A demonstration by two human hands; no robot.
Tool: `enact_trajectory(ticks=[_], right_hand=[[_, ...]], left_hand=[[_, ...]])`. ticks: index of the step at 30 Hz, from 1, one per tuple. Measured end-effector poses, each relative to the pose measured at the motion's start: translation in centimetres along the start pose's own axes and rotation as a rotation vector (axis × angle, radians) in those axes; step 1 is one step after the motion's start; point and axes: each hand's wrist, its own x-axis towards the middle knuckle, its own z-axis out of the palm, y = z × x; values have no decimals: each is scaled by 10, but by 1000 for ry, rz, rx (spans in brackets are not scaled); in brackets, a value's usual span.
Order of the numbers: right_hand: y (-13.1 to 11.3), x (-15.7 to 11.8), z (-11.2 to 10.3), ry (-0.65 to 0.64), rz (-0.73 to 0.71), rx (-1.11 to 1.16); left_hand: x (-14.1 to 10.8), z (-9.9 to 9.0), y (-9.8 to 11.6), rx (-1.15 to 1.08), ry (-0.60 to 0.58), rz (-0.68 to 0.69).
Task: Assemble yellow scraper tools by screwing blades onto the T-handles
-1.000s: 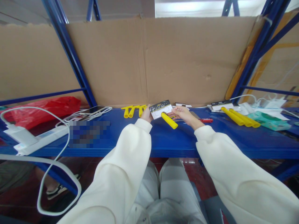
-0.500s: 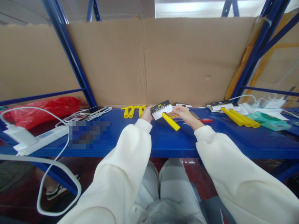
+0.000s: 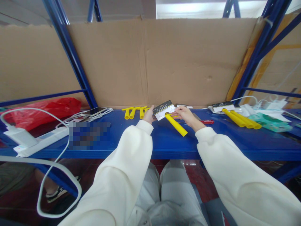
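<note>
My left hand [image 3: 149, 115] is closed on the left edge of a black-and-white printed card [image 3: 162, 109]. A yellow T-shaped tool with a tubular handle [image 3: 177, 126] is at the card, its handle slanting down to the right in front of it. My right hand [image 3: 187, 116] is closed at the card's right side, with its fingers on the tool's yellow crosspiece behind the handle. Whether the handle passes through the card is too small to tell. Several similar yellow T-shaped pieces [image 3: 133, 113] lie left of my left hand.
A red-handled screwdriver [image 3: 207, 121] lies right of my right hand. Farther right are carded yellow tools [image 3: 240, 119] and a green plastic packet [image 3: 270, 121]. At left are a red bag [image 3: 44, 111], a phone [image 3: 97, 110], cables and a white power strip [image 3: 47, 141]. Cardboard [image 3: 188, 62] backs the blue shelf [image 3: 131, 153].
The yellow handle has moved right and slightly down, showing more of its length in front of the card. The card has shifted slightly right. Both hands keep their grip.
</note>
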Motion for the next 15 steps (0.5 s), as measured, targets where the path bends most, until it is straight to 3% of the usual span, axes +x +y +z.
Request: enact_trajectory(ticks=[10,15], right_hand=[[-8,-4,3,56,32,14],[-12,-6,4,78,41,5]], left_hand=[[2,-3,-3,260,-45,149],[4,-3,-5,333,-75,105]])
